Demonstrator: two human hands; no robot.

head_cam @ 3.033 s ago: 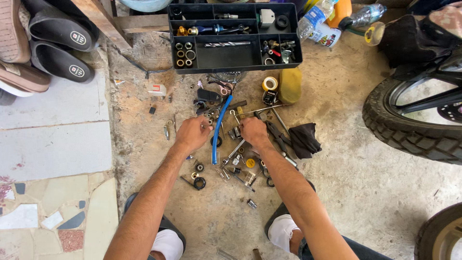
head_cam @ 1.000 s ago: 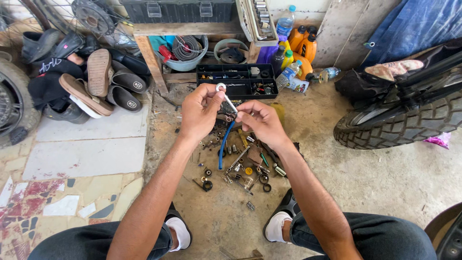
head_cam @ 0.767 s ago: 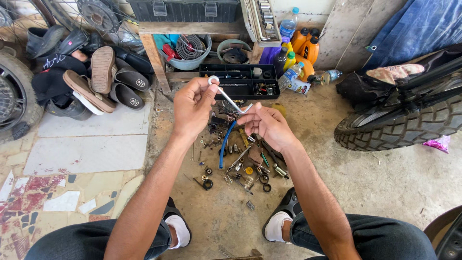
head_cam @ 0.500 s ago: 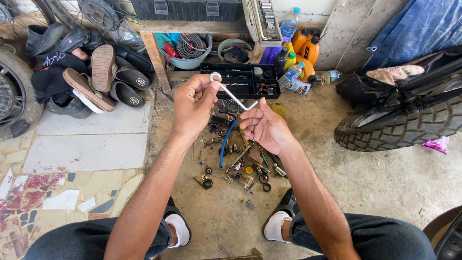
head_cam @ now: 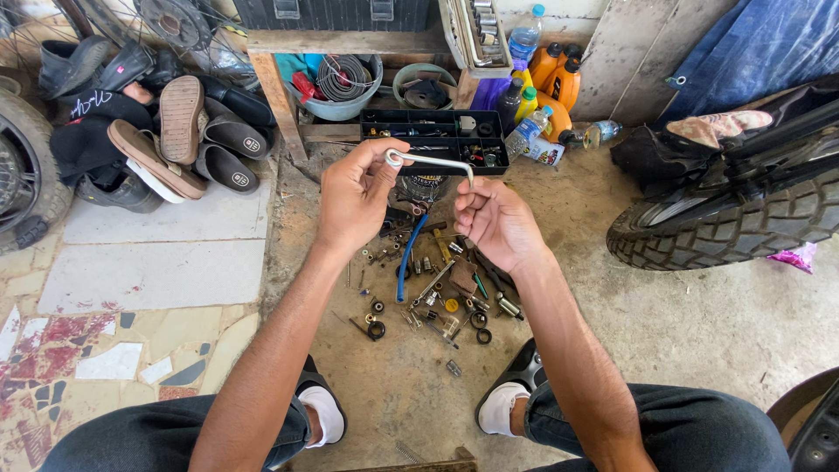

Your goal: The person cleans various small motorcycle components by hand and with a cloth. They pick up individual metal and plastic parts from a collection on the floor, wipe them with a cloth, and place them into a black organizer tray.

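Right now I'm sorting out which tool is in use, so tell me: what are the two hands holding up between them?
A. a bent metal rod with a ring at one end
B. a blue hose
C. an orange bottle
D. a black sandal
A: the left hand pinches the ring end of the bent metal rod, and the right hand holds its bent-down end.
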